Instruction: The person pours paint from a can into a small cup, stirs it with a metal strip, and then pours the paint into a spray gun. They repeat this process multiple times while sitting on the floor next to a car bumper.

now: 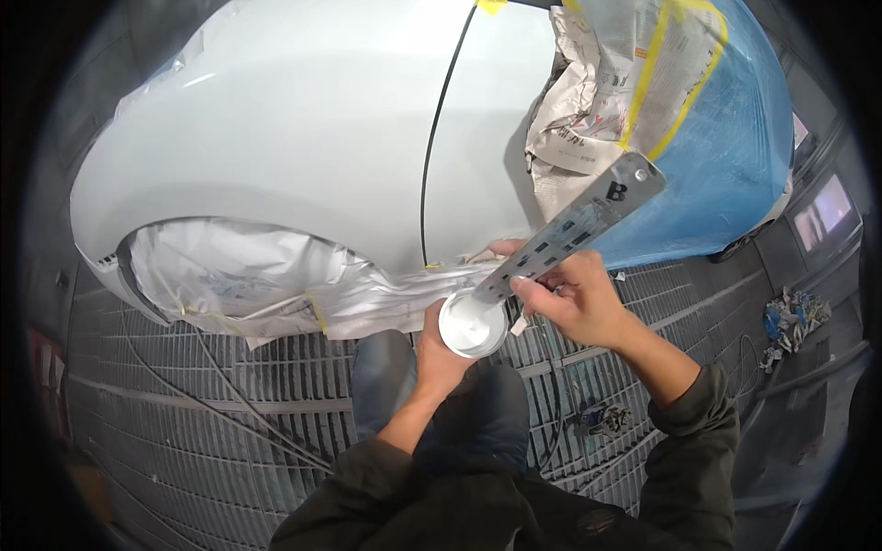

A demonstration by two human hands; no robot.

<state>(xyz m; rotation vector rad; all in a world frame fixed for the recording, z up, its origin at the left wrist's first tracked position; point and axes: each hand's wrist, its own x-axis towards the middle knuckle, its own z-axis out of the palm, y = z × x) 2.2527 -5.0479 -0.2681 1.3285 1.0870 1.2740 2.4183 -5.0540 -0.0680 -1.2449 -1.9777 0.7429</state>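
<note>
My left hand (438, 356) is wrapped round a small white cup (445, 329) with white paint (475, 329) in it. Between the fingers of my right hand (577, 298) is a flat metal mixing stick (574, 231), marked with dark slots. It leans up to the right, and its lower end dips into the cup. A small pale scrap (518, 325) shows beside the cup, under my right fingers; what it is I cannot make out. Just beyond both hands stands a pale car body panel (303, 119).
Masking paper (570, 138) with yellow tape and blue plastic film (726, 174) cover the car's right part. Pale sheeting (234, 266) fills the wheel arch. Hoses (248, 404) lie across the grated floor (276, 367). Crumpled waste (792, 323) lies at the right.
</note>
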